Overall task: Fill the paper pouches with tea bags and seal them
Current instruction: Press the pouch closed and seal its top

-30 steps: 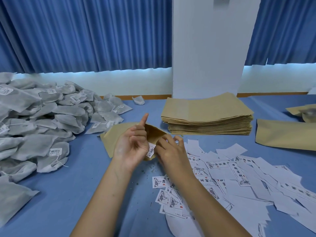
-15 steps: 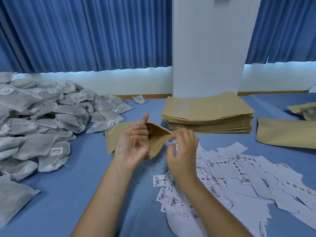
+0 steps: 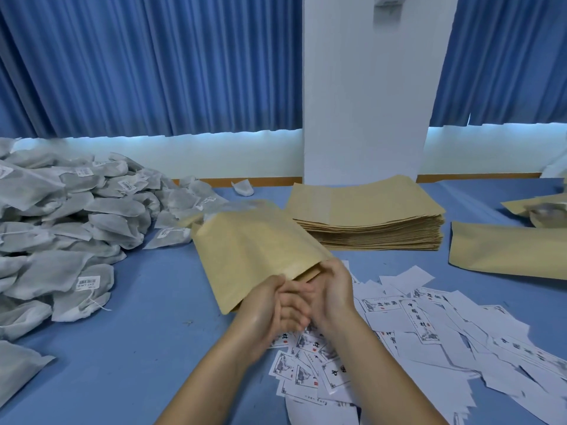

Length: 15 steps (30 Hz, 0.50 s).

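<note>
Dozens of grey tea bags [image 3: 61, 225] lie heaped at the left of the blue table [image 3: 138, 348], untouched. Just beside the heap's right edge lies the far end of the paper pouch [image 3: 254, 250], which slants from there down toward the person and is held just above the table. One second ago this pouch was raised in the left hand alone, its mouth bowed open, while the right hand held a small printed slip at the opening. Half a second ago the right hand had drawn off. Now the pouch is stretched out long and nearly flat, and both hands have closed in on its near end. The left hand [image 3: 267, 305] holds the near corner with curled fingers. The right hand [image 3: 331, 289] is pressed close against it at the same edge. Its fingertips are hidden, so whether it pinches the paper cannot be told. Further right stand the stack of empty pouches [image 3: 368, 216], the scattered printed slips [image 3: 429, 326] and a flat pouch [image 3: 506, 253] set aside. The slip step appears finished, and closing the pouch probably follows. Its contents cannot be seen.
</note>
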Motion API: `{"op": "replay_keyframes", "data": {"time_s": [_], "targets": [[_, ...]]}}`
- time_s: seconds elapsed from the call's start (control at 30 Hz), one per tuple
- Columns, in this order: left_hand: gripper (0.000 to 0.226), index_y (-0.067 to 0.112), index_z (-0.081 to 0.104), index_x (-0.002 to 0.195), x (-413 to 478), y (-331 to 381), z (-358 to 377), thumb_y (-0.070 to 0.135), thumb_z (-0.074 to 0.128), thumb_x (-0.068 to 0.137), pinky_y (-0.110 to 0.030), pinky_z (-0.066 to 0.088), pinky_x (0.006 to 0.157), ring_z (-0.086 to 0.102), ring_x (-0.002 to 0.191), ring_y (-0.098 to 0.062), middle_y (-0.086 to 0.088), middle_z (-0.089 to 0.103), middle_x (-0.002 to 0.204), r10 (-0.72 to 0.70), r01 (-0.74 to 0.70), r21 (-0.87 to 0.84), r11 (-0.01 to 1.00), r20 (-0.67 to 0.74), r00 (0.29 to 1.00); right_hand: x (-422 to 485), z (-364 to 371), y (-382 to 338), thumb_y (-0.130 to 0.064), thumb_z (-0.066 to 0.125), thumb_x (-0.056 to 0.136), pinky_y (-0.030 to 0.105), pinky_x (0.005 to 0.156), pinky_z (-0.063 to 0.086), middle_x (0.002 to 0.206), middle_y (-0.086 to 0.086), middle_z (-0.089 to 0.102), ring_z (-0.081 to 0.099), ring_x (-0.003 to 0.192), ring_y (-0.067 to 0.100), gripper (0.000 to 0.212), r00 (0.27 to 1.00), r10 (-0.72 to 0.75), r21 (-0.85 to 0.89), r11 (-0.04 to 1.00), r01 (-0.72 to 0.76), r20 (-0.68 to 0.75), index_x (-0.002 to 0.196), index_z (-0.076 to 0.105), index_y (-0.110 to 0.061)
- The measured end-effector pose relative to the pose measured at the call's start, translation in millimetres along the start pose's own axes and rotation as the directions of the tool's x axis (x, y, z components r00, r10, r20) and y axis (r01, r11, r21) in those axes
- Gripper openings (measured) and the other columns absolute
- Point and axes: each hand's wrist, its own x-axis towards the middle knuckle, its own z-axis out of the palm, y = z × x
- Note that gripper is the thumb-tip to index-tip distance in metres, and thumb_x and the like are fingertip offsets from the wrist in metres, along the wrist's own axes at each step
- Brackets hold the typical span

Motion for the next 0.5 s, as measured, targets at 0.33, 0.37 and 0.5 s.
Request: {"op": "replay_keyframes", "data": {"time_s": [0.33,0.37,0.5], "targets": [[0.055,0.002,0.068,0.081,1.0,5.9,-26.7,0.026,0.023,0.102,-0.029,0.056,0.066,0.067,0.072,-0.026,-0.017,0.07,0.076,-0.054,0.026,0.258,0.966,0.1,0.994,-2.0,6.2,-2.5,-0.019,0.043,0.1,0.044,0.083,0.054,0.113,0.021,0.066,0.068,0.099,0.03,0.032,0.99,-0.125,0.083,0.989,0.12,0.058,0.122,0.054,0.002],[0.056,0.004,0.07,0.082,3.4,4.2,-24.1,0.027,0.024,0.102,-0.028,0.055,0.072,0.068,0.081,-0.025,-0.014,0.072,0.083,-0.015,-0.016,0.302,0.953,0.099,0.995,-1.0,5.4,-5.2,-0.01,0.041,0.1,0.044,0.083,0.054,0.111,0.021,0.066,0.068,0.096,0.029,0.025,0.985,-0.168,0.087,0.982,0.166,0.024,0.118,0.055,0.002],[0.047,0.029,0.062,0.116,15.9,4.0,-14.1,0.055,0.027,0.098,-0.029,0.054,0.084,0.063,0.108,-0.014,0.007,0.071,0.11,0.026,-0.061,0.421,0.905,0.088,0.996,-1.1,-0.3,-23.9,-0.002,0.038,0.101,0.045,0.089,0.054,0.115,0.019,0.064,0.067,0.099,0.026,0.026,0.953,-0.299,0.098,0.948,0.303,-0.054,0.123,0.05,-0.001]]}}
